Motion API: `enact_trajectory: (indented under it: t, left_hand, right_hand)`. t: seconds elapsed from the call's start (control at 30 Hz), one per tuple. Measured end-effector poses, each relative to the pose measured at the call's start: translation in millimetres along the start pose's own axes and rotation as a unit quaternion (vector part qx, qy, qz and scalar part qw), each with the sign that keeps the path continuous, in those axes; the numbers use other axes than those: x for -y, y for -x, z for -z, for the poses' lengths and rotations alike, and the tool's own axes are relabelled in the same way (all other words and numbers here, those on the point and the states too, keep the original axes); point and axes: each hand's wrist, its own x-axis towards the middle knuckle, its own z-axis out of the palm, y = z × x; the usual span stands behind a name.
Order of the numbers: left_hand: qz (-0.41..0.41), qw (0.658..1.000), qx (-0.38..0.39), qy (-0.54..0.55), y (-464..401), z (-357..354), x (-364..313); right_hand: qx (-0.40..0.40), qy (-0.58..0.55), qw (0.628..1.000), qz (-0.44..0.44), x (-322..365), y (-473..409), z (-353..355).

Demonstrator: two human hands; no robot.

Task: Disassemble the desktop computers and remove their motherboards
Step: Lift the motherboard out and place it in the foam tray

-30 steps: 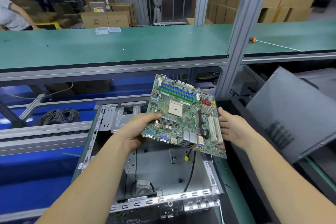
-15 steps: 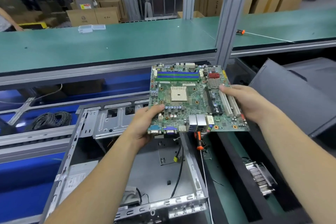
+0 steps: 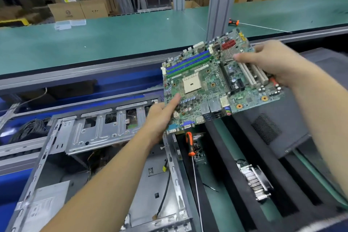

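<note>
Motherboard (image 3: 216,84) swung right off the chassis (image 3: 105,132); left hand (image 3: 160,117) and right hand (image 3: 271,62) pinch opposite edges: stiff, light, fragile, so edge-hold only.

Left hand (image 3: 160,117) bare; right hand (image 3: 273,62) bare; forearms unsleeved.

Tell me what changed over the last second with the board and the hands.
The motherboard was carried rightward, off the open case toward the black tray, tilting as it went. The left hand and right hand kept holding its opposite edges. The orange screwdriver and heatsink lie untouched.
</note>
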Motion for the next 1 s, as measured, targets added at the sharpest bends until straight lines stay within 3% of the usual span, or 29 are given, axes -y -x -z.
enact_trajectory:
  t: [0.17, 0.3, 0.4, 0.67, 1.0]
  left_hand:
    - [0.055, 0.988, 0.071, -0.122, -27, -35, 1]
    - [-0.025, 0.967, 0.053, -0.249, -39, -53, 1]
    - [-0.051, 0.96, 0.061, -0.269, -38, -61, 3]
    - [-0.055, 0.956, 0.113, -0.263, -40, -67, 25]
    - [-0.052, 0.949, 0.121, -0.287, -46, -74, 42]
  right_hand:
    - [-0.06, 0.117, 0.987, 0.094, 22, -17, 29]
    - [-0.075, 0.316, 0.93, 0.174, 35, -28, 15]
    - [-0.066, 0.382, 0.907, 0.164, 7, -36, -7]
    - [-0.026, 0.37, 0.925, 0.078, -86, -66, -40]
    - [0.004, 0.373, 0.927, 0.041, -129, -85, -107]
